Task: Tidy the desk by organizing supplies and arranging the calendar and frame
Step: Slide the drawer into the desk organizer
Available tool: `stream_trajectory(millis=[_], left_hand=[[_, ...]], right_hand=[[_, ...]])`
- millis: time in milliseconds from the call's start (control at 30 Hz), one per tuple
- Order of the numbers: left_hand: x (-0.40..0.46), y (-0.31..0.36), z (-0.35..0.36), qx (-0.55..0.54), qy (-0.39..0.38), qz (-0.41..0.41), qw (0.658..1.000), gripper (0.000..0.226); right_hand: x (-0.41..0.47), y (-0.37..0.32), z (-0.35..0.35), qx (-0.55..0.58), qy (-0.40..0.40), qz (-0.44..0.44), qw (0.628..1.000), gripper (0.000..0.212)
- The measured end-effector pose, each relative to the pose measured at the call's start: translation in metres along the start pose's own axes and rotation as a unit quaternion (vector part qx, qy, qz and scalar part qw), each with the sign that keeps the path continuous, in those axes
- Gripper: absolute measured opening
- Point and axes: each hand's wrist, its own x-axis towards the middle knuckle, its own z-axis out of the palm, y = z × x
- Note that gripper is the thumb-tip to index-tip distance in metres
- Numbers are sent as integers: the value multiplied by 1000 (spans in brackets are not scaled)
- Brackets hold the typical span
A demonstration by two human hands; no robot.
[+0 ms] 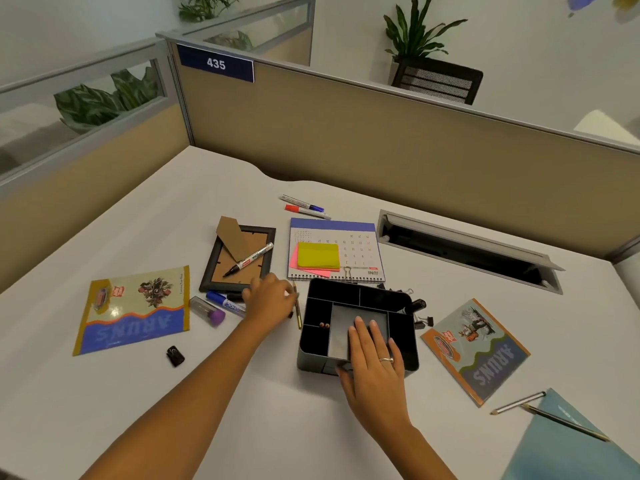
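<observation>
A black desk organizer point(360, 296) with several compartments stands mid-desk. My right hand point(372, 362) rests flat on its front edge, fingers straight. My left hand point(270, 297) pinches a thin pencil point(298, 315) just left of the organizer. Behind lie a spiral calendar point(356, 247) flat with yellow and pink sticky notes point(318, 256) on it, and a black picture frame point(239, 259) face down with a black marker point(251, 258) across it.
Two markers point(304, 207) lie behind the calendar, a blue marker point(225, 301) and a purple-capped tube point(207, 310) near the frame. Notebooks point(135, 310) point(476, 348) lie left and right. Binder clips point(424, 322), a blue folder point(568, 441) with pencils, and an open cable tray point(467, 247) are on the right.
</observation>
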Motion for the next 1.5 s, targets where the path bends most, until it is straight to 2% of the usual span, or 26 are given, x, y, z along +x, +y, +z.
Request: stream_trajectory(millis=[100, 200, 400, 567, 700, 800, 933, 1033, 1133, 1267, 1367, 1500], left_hand=[[14, 11, 4, 50, -40, -39, 997, 37], [24, 19, 10, 56, -42, -63, 996, 36], [31, 22, 14, 44, -40, -80, 995, 18], [33, 22, 0, -26, -3, -79, 997, 31], [28, 23, -24, -185, 41, -14, 982, 19], [10, 26, -50, -321, 90, 86, 939, 7], [-22, 29, -65, -369, 135, 183, 901, 15], [-42, 28, -61, -328, 167, 252, 895, 17], [-53, 22, -48, -279, 139, 297, 902, 18], [-60, 12, -25, -126, 120, 340, 924, 18], [-64, 8, -7, -52, 134, 350, 926, 22], [-66, 3, 5, -20, 155, 339, 928, 24]], right_hand=[[0, -3, -1, 6, -6, 13, 1000, 57], [0, -5, -3, 7, -13, 25, 1000, 60], [-1, -6, -1, -1, -15, 32, 999, 63], [-1, -6, -1, 1, -7, 31, 999, 62], [-1, -7, -2, 3, -4, 32, 999, 62], [-1, -7, -2, 4, -4, 34, 999, 63], [-2, -8, -3, 9, -6, 37, 999, 63], [-2, -8, -4, 9, -4, 35, 999, 62], [-2, -8, -4, 8, -9, 35, 999, 63], [-2, -7, -4, 10, -15, 33, 999, 63], [-1, -6, -3, 11, -14, 31, 999, 62], [-2, -6, -3, 11, -10, 30, 999, 62]])
